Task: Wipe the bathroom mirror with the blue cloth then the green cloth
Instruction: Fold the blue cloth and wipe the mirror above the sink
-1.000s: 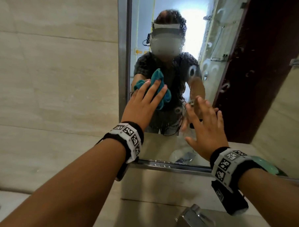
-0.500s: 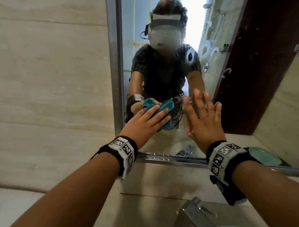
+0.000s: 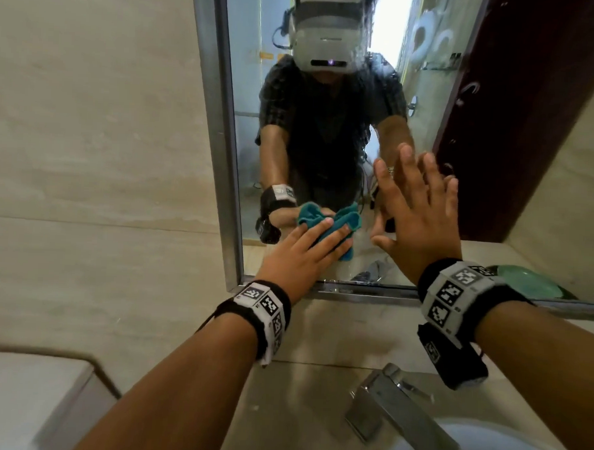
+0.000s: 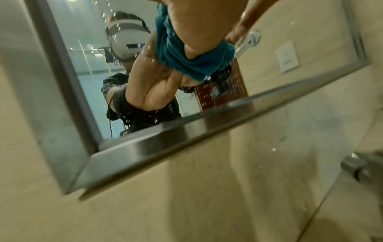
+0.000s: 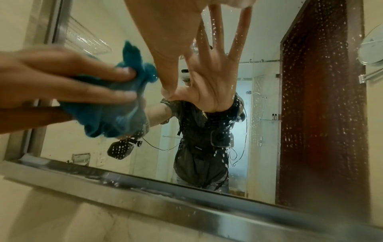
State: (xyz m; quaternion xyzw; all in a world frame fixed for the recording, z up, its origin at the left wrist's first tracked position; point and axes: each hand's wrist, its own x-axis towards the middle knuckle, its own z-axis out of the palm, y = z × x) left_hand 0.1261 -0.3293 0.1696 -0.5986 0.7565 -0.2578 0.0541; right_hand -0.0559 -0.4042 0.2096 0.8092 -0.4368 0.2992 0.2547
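Note:
The mirror [image 3: 327, 131] hangs on the tiled wall in a steel frame [image 3: 221, 136], its glass [image 5: 311, 98] speckled with water drops. My left hand [image 3: 304, 252] presses the crumpled blue cloth [image 3: 331, 230] flat against the glass near the lower left corner, fingers straight over it. From the wrists, the blue cloth [image 4: 186, 54] [image 5: 107, 114] bunches under the left hand [image 4: 199, 26] [image 5: 62, 78]. My right hand [image 3: 418, 213] [image 5: 170, 29] lies flat on the glass beside it, fingers spread. A pale green object [image 3: 531, 282] sits at the right by the lower frame; I cannot tell whether it is the green cloth.
A chrome tap [image 3: 400, 409] and the white basin [image 3: 483, 447] are directly below my right arm. A white fixture [image 3: 26, 400] stands at the lower left. The frame's bottom ledge [image 3: 354, 292] juts out under both hands.
My left hand has slid the blue cloth down the glass from chest height to near the bottom frame. The right hand has stayed flat on the mirror.

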